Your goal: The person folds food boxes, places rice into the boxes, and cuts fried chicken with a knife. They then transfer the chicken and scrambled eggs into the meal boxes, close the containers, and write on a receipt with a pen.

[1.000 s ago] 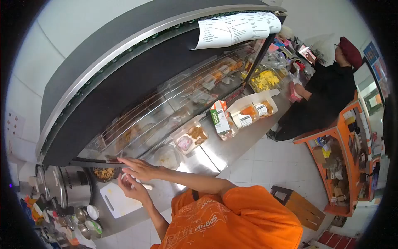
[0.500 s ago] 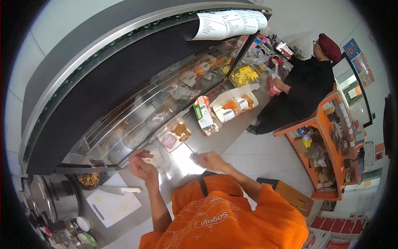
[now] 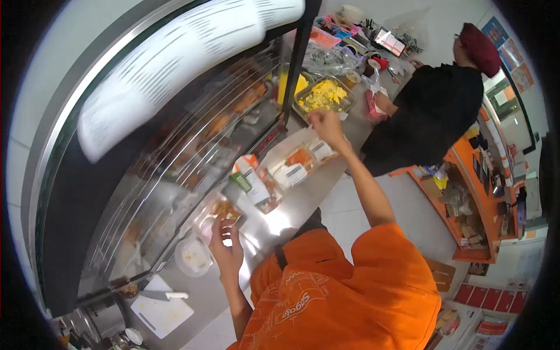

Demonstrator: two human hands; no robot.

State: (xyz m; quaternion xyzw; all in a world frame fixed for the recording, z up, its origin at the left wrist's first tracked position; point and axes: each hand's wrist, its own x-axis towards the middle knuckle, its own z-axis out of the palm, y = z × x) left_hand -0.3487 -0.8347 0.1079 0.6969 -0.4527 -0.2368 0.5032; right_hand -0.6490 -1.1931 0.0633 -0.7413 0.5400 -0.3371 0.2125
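Observation:
My right hand (image 3: 328,129) is stretched out to the near edge of a metal tray (image 3: 351,106) of yellow scrambled egg (image 3: 322,95). Its fingers are closed together; whatever they grip is hidden. My left hand (image 3: 226,249) has its fingers apart at the near side of an open food box (image 3: 200,217), which holds brown pieces of food and something pinkish. Beside that hand sits a round, clear plastic container (image 3: 194,256) with scraps in it. An orange, white and green carton (image 3: 252,182) and a long tray of packed food (image 3: 290,171) stand between my hands.
A glass display case (image 3: 175,175) runs along the counter, with paper sheets (image 3: 175,64) hanging over it. A knife (image 3: 166,295) lies by a white cutting board (image 3: 163,312). A co-worker in black (image 3: 429,116) stands at the far end, near orange shelves (image 3: 461,198).
My right hand has gone from beside the food box to the egg tray. My left hand has shifted from the round container to the food box. The view has moved toward the co-worker.

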